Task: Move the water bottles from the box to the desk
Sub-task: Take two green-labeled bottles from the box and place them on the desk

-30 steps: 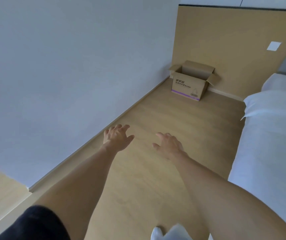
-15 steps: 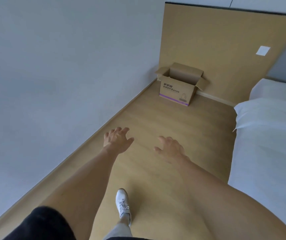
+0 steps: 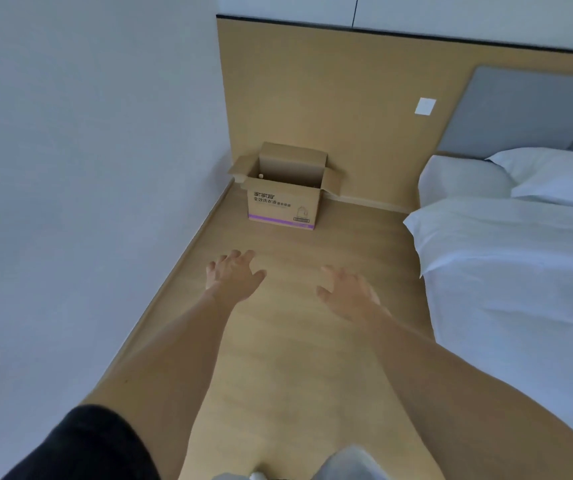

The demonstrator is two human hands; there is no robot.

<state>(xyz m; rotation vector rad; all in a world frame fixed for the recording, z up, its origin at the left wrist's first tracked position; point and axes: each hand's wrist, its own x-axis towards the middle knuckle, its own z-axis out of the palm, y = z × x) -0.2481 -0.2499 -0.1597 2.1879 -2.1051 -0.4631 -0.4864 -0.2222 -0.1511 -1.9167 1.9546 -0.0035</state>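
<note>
Both my left hand (image 3: 234, 277) and right hand (image 3: 349, 294) hover spread and empty, well short of the open cardboard box (image 3: 283, 199) in the floor's far corner, where one bottle cap (image 3: 261, 176) barely shows; reaching blind risks fumbling bottles.

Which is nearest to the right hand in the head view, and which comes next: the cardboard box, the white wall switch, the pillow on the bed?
From the right hand, nearest first:
1. Cardboard box: on the floor ahead and to the left, in the corner.
2. Pillow: at the head of the bed, ahead and to the right.
3. White wall switch: on the wooden panel behind, highest and farthest.
</note>
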